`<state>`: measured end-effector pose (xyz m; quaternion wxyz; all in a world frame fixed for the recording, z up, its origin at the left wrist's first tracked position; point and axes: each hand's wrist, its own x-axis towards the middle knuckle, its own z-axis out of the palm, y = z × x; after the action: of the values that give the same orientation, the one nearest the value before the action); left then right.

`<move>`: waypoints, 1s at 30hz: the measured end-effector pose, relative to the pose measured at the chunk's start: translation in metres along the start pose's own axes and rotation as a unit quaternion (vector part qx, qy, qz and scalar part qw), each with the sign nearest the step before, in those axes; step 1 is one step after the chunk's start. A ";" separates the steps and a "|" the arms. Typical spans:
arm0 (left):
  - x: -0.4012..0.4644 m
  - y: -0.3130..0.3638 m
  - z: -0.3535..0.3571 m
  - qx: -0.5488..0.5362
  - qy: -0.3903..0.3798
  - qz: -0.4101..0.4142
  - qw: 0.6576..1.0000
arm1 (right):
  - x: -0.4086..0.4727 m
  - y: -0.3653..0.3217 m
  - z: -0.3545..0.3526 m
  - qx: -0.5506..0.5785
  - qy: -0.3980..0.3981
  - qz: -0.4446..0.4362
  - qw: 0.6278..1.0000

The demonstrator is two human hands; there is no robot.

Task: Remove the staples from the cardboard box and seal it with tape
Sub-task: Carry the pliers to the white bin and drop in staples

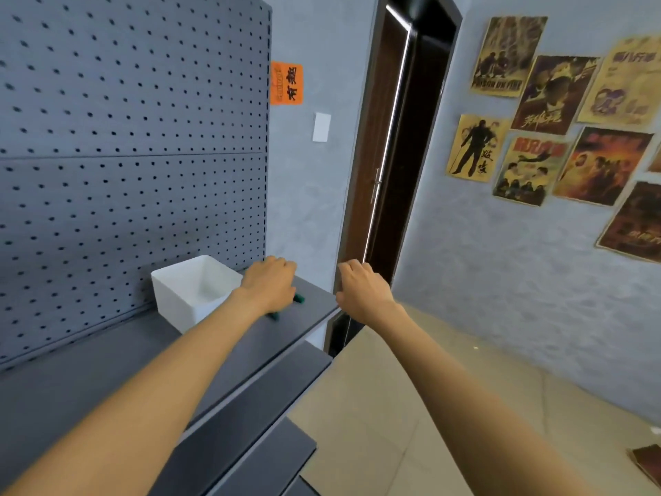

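My left hand [269, 285] lies on the top grey shelf [314, 302] with its fingers curled over a green-handled tool [299, 299]. Only the two green handle ends stick out from under the hand; the tool's head is hidden. My right hand [362, 291] hovers just past the shelf's right end with its fingers loosely curled, and I see nothing in it. No tape is in view. A brown corner [646, 464], possibly cardboard, shows on the floor at the lower right edge.
A white open bin [179, 295] stands on the shelf just left of my left hand. A grey pegboard [136, 137] backs the shelf unit, with lower shelves [250, 431] stepping out below. A dark door [390, 173] and a poster wall lie to the right, above a tiled floor [411, 406].
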<state>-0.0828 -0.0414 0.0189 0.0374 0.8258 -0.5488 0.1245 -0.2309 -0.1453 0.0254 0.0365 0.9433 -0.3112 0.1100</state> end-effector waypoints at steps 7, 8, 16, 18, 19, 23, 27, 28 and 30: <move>0.014 -0.043 0.008 0.063 -0.032 -0.103 0.992 | 0.076 -0.014 0.038 0.036 -0.045 -0.083 0.995; 0.012 -0.047 0.010 0.079 -0.039 -0.118 0.989 | 0.084 -0.018 0.044 0.043 -0.052 -0.095 0.993; -0.010 -0.059 0.032 0.070 -0.076 -0.256 0.961 | 0.122 -0.048 0.103 0.109 -0.168 -0.100 0.975; -0.012 -0.055 0.034 0.062 -0.065 -0.281 0.956 | 0.128 -0.053 0.115 0.110 -0.188 -0.084 0.972; -0.011 -0.052 0.035 0.061 -0.058 -0.290 0.953 | 0.131 -0.055 0.121 0.104 -0.194 -0.079 0.972; -0.009 -0.043 0.040 0.062 -0.053 -0.317 0.945 | 0.134 -0.060 0.138 0.079 -0.202 -0.072 0.974; -0.009 -0.039 0.045 0.074 -0.099 -0.336 0.934 | 0.141 -0.063 0.140 0.084 -0.199 -0.088 0.972; -0.010 -0.039 0.046 0.079 -0.108 -0.341 0.930 | 0.143 -0.063 0.140 0.085 -0.205 -0.090 0.971; -0.010 -0.038 0.047 0.082 -0.119 -0.350 0.925 | 0.147 -0.062 0.139 0.081 -0.217 -0.090 0.969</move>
<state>-0.0439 -0.0263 -0.0267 -0.0547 0.9743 -0.2129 0.0487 -0.0537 -0.2000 -0.0756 -0.0987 0.9684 -0.2159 -0.0764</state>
